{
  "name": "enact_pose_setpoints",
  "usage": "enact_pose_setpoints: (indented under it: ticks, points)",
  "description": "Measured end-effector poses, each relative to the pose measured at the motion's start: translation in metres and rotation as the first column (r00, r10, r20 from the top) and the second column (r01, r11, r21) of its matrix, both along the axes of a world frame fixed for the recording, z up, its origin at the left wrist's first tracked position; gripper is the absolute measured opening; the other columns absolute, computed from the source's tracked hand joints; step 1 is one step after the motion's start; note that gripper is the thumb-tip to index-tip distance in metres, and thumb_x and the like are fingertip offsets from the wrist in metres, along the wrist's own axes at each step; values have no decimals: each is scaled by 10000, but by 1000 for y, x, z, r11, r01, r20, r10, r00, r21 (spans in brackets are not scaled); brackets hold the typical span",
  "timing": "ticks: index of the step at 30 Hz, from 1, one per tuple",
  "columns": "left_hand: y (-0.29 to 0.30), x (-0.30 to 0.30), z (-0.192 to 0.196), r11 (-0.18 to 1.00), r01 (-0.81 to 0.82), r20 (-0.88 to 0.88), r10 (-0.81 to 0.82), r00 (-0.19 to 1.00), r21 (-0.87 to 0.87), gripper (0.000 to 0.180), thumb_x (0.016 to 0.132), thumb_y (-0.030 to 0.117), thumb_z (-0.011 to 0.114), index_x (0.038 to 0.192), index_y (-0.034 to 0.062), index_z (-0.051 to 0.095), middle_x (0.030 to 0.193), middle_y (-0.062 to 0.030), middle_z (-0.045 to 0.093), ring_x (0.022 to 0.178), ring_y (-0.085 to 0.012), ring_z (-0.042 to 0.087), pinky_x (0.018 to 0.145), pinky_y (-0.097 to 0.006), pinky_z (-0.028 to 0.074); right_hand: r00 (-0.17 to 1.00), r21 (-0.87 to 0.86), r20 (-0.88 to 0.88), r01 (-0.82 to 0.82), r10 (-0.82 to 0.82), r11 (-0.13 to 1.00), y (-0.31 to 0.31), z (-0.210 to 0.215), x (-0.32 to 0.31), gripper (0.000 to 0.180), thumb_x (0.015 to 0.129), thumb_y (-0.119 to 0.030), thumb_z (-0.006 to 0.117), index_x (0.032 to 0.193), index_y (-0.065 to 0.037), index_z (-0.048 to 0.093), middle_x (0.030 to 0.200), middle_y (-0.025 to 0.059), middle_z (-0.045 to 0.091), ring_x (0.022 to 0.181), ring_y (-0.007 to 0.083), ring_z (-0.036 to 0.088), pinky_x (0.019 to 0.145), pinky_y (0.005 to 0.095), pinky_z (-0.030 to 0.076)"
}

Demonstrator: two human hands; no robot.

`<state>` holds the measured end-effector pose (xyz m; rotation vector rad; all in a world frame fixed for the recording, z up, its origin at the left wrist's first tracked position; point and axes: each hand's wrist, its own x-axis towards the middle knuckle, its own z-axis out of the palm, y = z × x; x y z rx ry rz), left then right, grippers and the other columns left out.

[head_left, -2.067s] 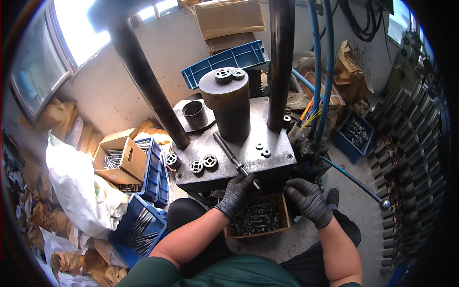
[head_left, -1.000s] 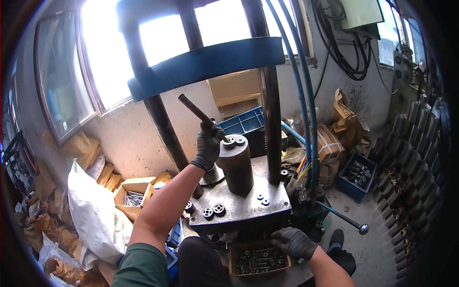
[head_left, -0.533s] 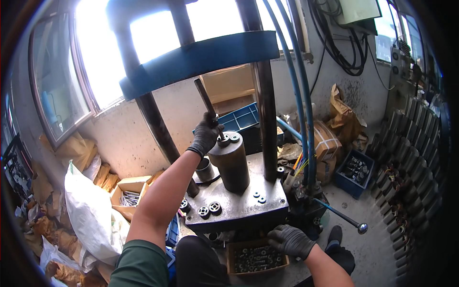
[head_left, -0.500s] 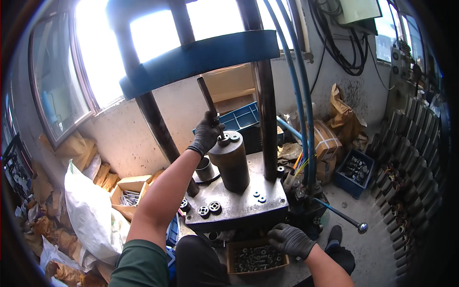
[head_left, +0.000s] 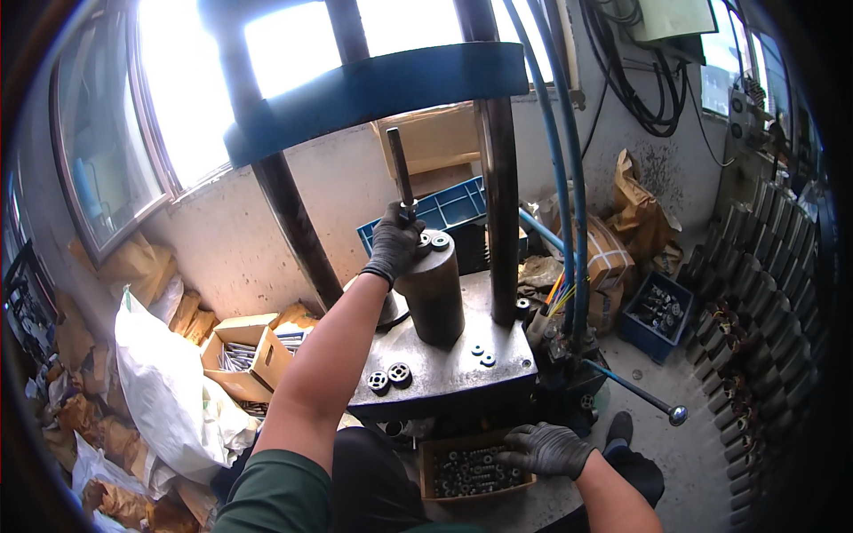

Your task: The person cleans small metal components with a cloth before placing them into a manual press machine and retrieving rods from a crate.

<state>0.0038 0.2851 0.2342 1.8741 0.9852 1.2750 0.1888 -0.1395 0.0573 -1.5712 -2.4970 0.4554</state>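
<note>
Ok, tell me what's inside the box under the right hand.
The box holds many small round metal parts with centre holes. The right hand covers its right end, so what lies there and underneath cannot be seen.

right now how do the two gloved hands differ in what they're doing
The left hand is raised and closed around a dark metal rod that stands nearly upright over the dark cylinder on the press table. The right hand is low, fingers spread, resting at the small wooden box of metal parts below the table; whether it grips a part is unclear. Both wear dark work gloves.
</note>
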Motion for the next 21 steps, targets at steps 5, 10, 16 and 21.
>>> enact_pose_setpoints:
  ticks: [5, 10, 16, 21]
  points:
    - [13, 5, -14, 998, -10, 10, 9, 1000, 63, 234, 982, -34, 690, 1197, 62, 693, 979, -45, 728, 855, -152, 634, 809, -304, 556, 947, 48, -299, 141, -120, 989, -23, 56, 8, 385, 952, -385, 699, 1214, -105, 739, 1209, 133, 730, 1063, 342, 701, 931, 459, 570]
    - [-1, 6, -7, 976, -120, -131, 144, 981, 181, 271, 977, 228, 752, 1204, 84, 721, 1056, -148, 784, 978, -319, 733, 899, -412, 555, 974, 325, -142, 216, -178, 921, -63, 162, 25, 183, 829, -228, 740, 951, -93, 719, 1015, 90, 733, 916, 333, 704, 832, 448, 545]
    - [-9, 1, -1, 998, -61, 9, 61, 998, -6, 205, 995, 206, 741, 1166, 93, 739, 1020, -103, 785, 891, -219, 701, 853, -363, 547, 854, 285, 322, 325, -409, 902, -82, 204, 86, 222, 760, -211, 746, 929, -66, 750, 1025, 133, 764, 870, 341, 738, 801, 437, 583]
    - [-12, 3, -2, 1000, 0, 69, -2, 998, 30, 107, 1049, 116, 677, 1113, 49, 729, 920, -9, 702, 816, -106, 607, 795, -275, 544, 882, -161, 252, 444, -399, 881, -80, 195, 98, 557, 854, -498, 763, 1206, -67, 767, 1212, 168, 745, 979, 361, 744, 899, 436, 589]
